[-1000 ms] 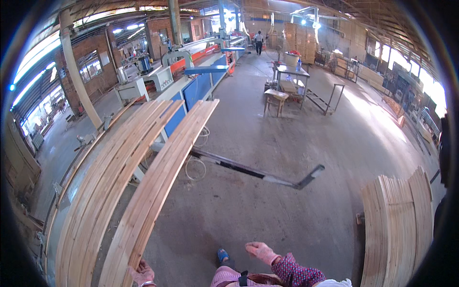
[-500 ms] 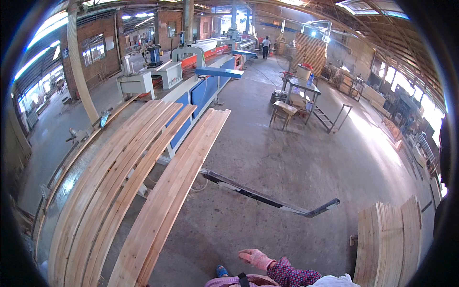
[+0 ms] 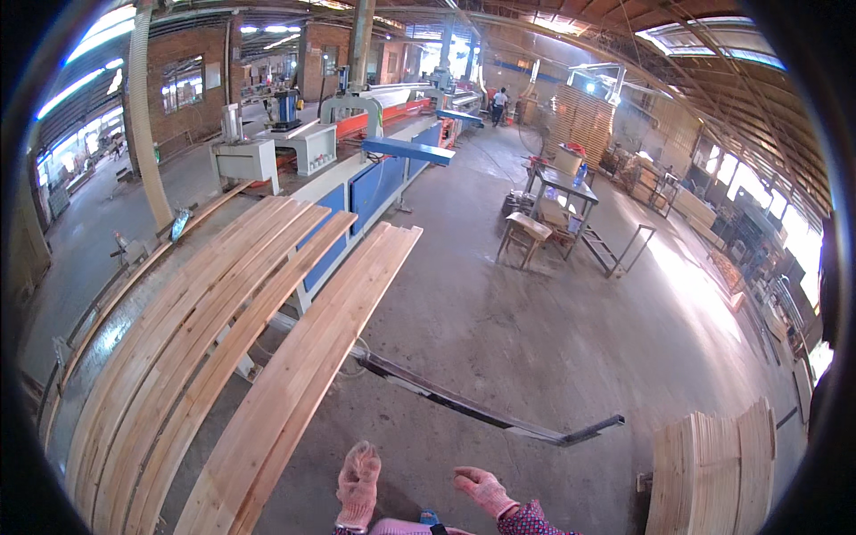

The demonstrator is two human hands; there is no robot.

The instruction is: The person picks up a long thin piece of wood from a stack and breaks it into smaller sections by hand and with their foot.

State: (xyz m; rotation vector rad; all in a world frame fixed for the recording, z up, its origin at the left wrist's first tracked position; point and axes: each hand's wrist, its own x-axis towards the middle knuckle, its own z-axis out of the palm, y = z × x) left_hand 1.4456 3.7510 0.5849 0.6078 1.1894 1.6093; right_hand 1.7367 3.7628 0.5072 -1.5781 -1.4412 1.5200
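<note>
My left hand (image 3: 358, 486), in a pale pink work glove, is raised at the lower middle, fingers stretched out and holding nothing. It is nearest the right-hand planks (image 3: 312, 366), two long pale wooden lengths lying side by side, but apart from them. My right hand (image 3: 484, 492), in a matching glove under a patterned sleeve, hangs over the floor with its fingers loosely extended and nothing in them. Farther left, several more long planks (image 3: 192, 312) rest on a metal-topped stand.
A dark metal bar (image 3: 464, 399) juts rightward at low height ahead of me. A stack of upright boards (image 3: 709, 473) stands at the lower right. Beyond the planks runs a long blue-and-white machine (image 3: 379, 183). A work table (image 3: 562, 183) and a small stool (image 3: 524, 234) stand farther off.
My left hand has come into view beside the right-hand planks. My right hand stays at nearly the same place. The whole view has shifted slightly, and the distant person has changed posture.
</note>
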